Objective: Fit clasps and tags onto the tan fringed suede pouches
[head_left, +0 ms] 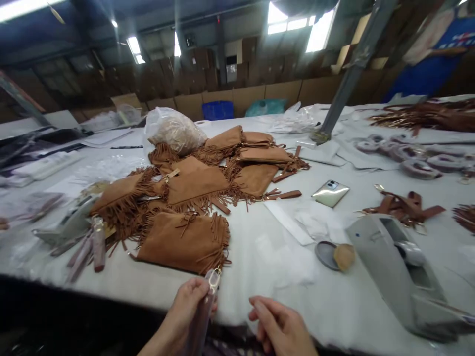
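At the table's front edge my left hand [191,301] is closed around a plastic-wrapped strap [200,316] near its gold clasp [213,278]. That clasp meets the lower right corner of a brown suede bag [181,241] with fringe, which lies flat on the table. To the right, my right hand [278,324] is held apart from the bag, fingers curled with the thumb beside them; whether anything small is between them cannot be made out. Behind the bag lies a pile of similar fringed bags [196,185].
A grey tape dispenser [397,272] stands at the right, near a round lid [327,255] and a phone [330,193]. Brown straps [408,207] lie beyond. Another dispenser [70,225] is at the left. A metal post [347,74] rises from the table; a person [438,54] stands behind.
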The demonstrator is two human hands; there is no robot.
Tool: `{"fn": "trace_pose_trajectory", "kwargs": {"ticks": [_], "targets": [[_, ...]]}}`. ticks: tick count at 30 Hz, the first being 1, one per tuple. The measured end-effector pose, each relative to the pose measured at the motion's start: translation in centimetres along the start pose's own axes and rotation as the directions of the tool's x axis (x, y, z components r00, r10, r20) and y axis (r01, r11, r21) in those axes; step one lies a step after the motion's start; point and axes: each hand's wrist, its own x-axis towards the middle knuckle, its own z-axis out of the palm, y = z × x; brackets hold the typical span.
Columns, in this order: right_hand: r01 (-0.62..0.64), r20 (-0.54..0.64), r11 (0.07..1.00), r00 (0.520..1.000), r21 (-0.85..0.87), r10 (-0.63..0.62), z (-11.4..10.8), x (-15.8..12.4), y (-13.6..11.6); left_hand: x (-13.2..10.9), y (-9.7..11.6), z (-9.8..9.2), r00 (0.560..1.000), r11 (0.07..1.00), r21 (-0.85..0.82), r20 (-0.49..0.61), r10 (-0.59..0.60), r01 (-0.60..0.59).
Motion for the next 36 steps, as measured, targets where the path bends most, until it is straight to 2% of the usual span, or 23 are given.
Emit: {"fn": "trace_pose_trajectory", "kwargs": {"ticks": [3,6,8,13,16,19,22,25,27,29,34,36], "targets": [[-0.066,0.118,0.994,0.991,0.089,0.055,4.4,3.2,0.3,-0.5,0.1,0.2,0.994,0.998,-0.052,0.108,-0.017,0.023],[-0.167,0.173,0.957,0.977,0.236,0.128,6.7,5.0,0.9,-0.9,0.3,-0.1,0.989,0.998,-0.065,0.15,-0.017,0.027],[-0.222,0.202,0.913,0.966,0.342,0.159,7.5,5.4,0.8,-0.9,0.3,-0.4,0.987,1.0,-0.023,0.159,-0.008,0.012],[-0.308,0.238,0.804,0.948,0.509,0.212,8.6,5.4,0.0,-0.7,0.0,-2.3,0.964,0.983,0.183,0.266,-0.017,-0.033],[-0.372,0.292,0.73,0.925,0.574,0.241,9.4,5.1,-0.2,-1.3,-0.1,-3.8,0.968,0.945,0.313,0.252,0.01,-0.091],[-0.423,0.33,0.692,0.904,0.586,0.273,10.4,4.8,0.3,-2.0,-0.5,-5.3,0.959,0.939,0.333,0.284,-0.013,-0.086],[-0.41,0.246,0.734,0.912,0.542,0.328,11.3,4.9,1.1,-2.2,-1.2,-6.2,0.95,0.963,0.269,0.308,-0.054,-0.033],[-0.341,0.176,0.84,0.94,0.421,0.294,11.5,5.1,1.7,-1.9,-1.4,-6.2,0.942,0.984,0.172,0.335,-0.016,-0.045],[-0.309,0.169,0.873,0.95,0.379,0.263,11.3,5.1,1.7,-1.7,-1.3,-5.8,0.939,0.993,0.114,0.344,-0.008,-0.034],[-0.292,0.129,0.868,0.956,0.403,0.262,11.0,5.1,1.5,-1.6,-1.1,-5.5,0.941,0.996,0.086,0.336,-0.051,0.023],[-0.192,-0.087,0.853,0.96,0.485,0.266,10.6,5.0,1.0,-1.7,-1.1,-5.3,0.946,0.989,0.109,0.299,-0.125,0.096],[-0.171,-0.102,0.861,0.963,0.479,0.248,10.7,5.2,0.8,-1.9,-0.9,-5.4,0.945,0.985,0.133,0.295,-0.142,0.106]]}}
